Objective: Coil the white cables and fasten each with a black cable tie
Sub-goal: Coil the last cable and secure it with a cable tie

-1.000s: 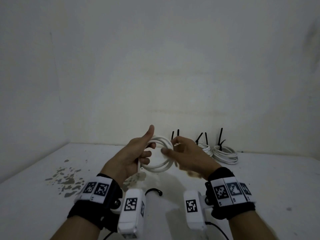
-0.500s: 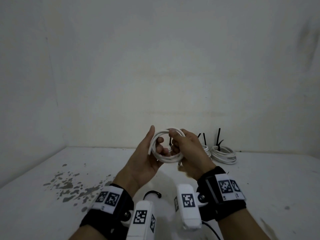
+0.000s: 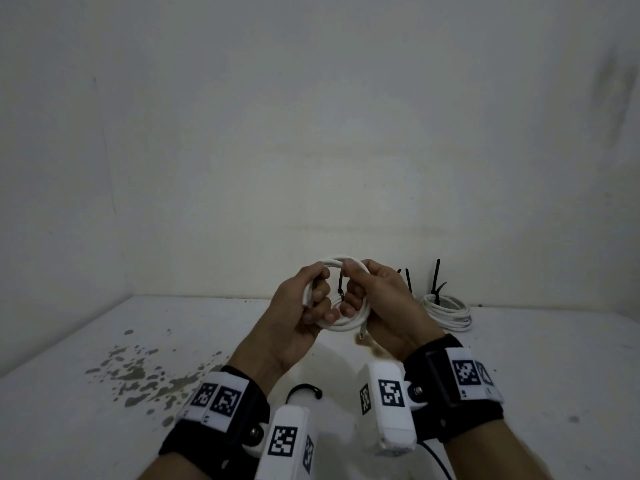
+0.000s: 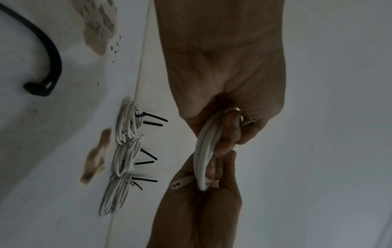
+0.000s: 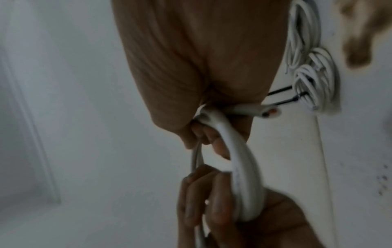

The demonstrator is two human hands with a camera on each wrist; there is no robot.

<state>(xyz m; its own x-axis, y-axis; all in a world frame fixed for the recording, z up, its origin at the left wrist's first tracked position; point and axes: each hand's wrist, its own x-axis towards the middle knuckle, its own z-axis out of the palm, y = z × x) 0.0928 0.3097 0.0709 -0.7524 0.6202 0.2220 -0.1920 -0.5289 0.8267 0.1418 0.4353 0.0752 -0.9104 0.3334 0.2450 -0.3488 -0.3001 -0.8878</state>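
Head view: both hands are raised above the white surface (image 3: 104, 427) and share one white cable coil (image 3: 341, 323). The left hand (image 3: 298, 306) has its fingers curled round the coil's left side. The right hand (image 3: 381, 303) has its fingers closed round the right side, thumb on top of the loop. One cut cable end (image 3: 362, 332) hangs free below the coil. A loose black cable tie (image 3: 304, 389) lies on the surface between the wrists. A finished coil (image 3: 448, 311), with black tie tails standing up, lies by the wall at right; others are hidden behind the right hand. Grey stains (image 3: 138, 372) mark the surface at left.

Left wrist view: the left hand (image 4: 224, 83) grips the coil (image 4: 203, 159) edge-on, and the right hand (image 4: 201, 209) meets it from below. Three tied coils (image 4: 125, 156) lie in a row along the wall, touching or nearly so. The loose tie (image 4: 51, 67) lies apart from them.

Right wrist view, blurred: the right hand (image 5: 201, 67) clasps the coil (image 5: 244, 176) at the top; the left hand (image 5: 222, 209) holds it at the bottom.
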